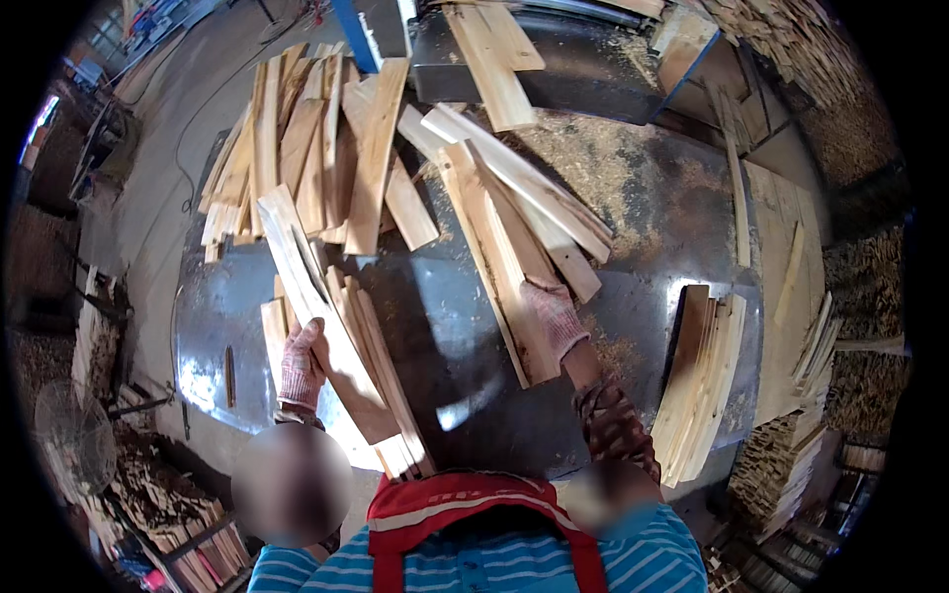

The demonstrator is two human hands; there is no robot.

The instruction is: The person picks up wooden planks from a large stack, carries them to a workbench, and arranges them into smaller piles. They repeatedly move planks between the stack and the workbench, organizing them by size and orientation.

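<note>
My left hand (300, 368), in a pinkish-white knit glove, grips the left edge of a pale wooden board (328, 321), thumb on its upper face. That board slants over a small stack of narrow boards (371, 341) near my body. On the right, my gloved right hand (554, 314) rests on the right side of a brown-edged wooden plank (484, 259), its fingers closed around the edge and partly hidden. More pale boards (534, 188) lie fanned out just beyond that hand.
A shiny dark metal table (445, 326) bears everything, with sawdust (613, 178) scattered toward its far right. A large heap of boards (326, 148) lies at the far left. An upright-edged stack (700, 385) sits at the right. A fan (74, 435) stands at the left.
</note>
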